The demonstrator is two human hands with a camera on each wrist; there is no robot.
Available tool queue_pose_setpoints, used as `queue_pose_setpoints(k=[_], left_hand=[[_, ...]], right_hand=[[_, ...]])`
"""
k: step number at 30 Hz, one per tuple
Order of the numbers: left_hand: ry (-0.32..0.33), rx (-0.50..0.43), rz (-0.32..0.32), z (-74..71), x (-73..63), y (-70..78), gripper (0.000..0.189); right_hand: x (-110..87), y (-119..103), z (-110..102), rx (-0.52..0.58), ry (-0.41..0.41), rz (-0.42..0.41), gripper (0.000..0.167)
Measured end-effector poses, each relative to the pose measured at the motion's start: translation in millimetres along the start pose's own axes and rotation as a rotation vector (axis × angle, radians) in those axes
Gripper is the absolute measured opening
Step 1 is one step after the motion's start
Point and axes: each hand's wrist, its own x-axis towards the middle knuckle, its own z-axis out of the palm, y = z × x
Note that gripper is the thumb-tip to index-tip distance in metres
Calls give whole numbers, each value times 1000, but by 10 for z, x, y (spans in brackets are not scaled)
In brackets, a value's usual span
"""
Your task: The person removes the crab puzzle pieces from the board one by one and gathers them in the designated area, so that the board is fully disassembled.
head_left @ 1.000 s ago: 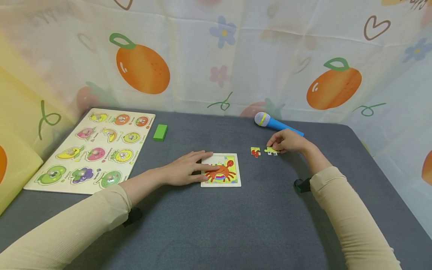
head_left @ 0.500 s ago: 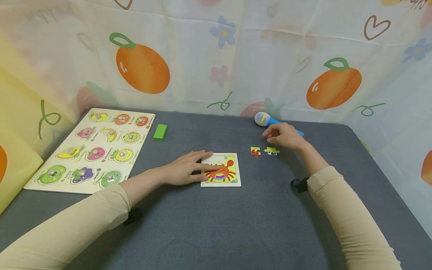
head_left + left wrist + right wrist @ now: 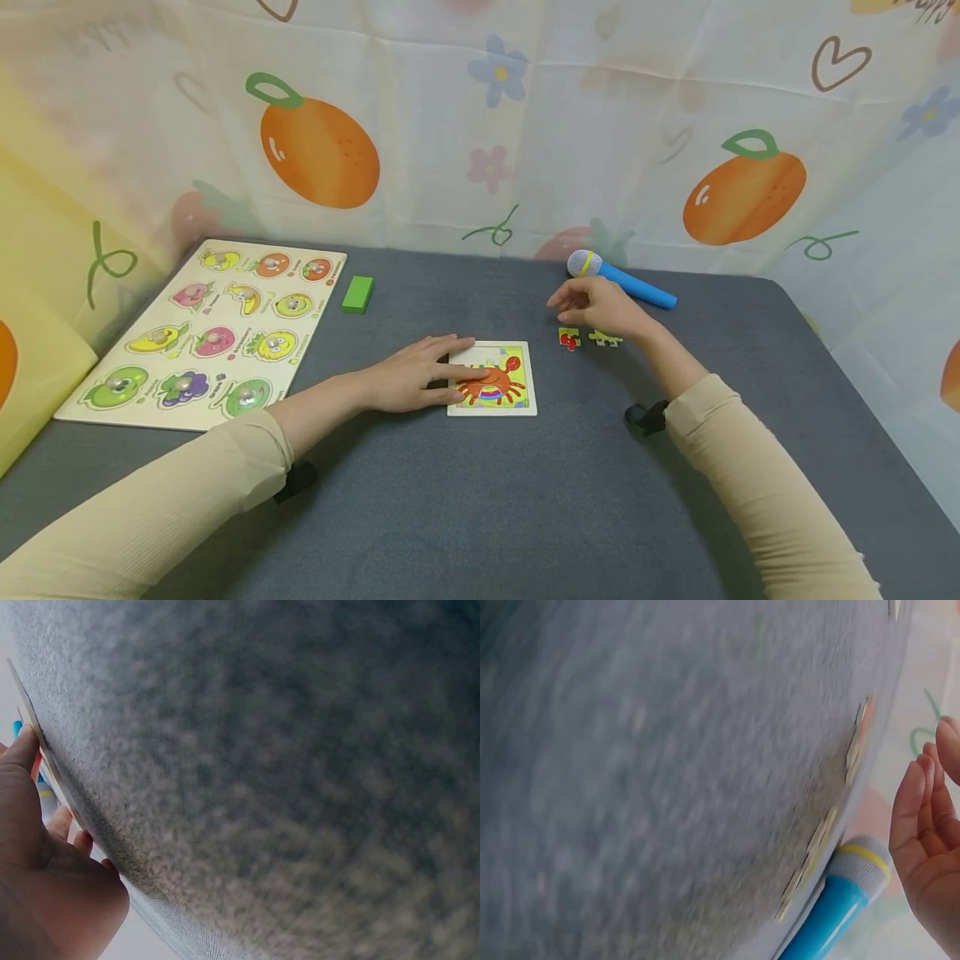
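In the head view my left hand [image 3: 408,377] lies with spread fingers on the left side of a small framed crab jigsaw puzzle [image 3: 510,387]. The frame's upper left area shows pale, without picture. My right hand [image 3: 596,304] hovers over the table just behind two loose jigsaw pieces, its fingers loosely bent with nothing between them. One is a yellow and red jigsaw piece [image 3: 568,338]; beside it lies a yellow and white jigsaw piece [image 3: 604,339]. The right wrist view shows the right hand [image 3: 930,832] raised above the table, fingers apart from both pieces.
A blue toy microphone [image 3: 637,287] lies behind the right hand. At the left is a wooden fruit peg board [image 3: 217,312], with a green block [image 3: 357,294] by its right edge. A patterned curtain [image 3: 435,125] rises along the table's back edge.
My right hand has lifted from the yellow and white jigsaw piece and moved left, leaving it on the table. The left hand keeps its place on the puzzle.
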Motion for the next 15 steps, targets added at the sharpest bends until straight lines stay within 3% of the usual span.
queue_pose_setpoints(k=[6, 15], left_hand=[[-8, -4, -6, 12, 11, -12, 49], [-12, -8, -13, 8, 9, -11, 49]], right_hand=[[31, -84, 85, -16, -43, -58, 25], [83, -206, 237, -3, -141, -43, 26]])
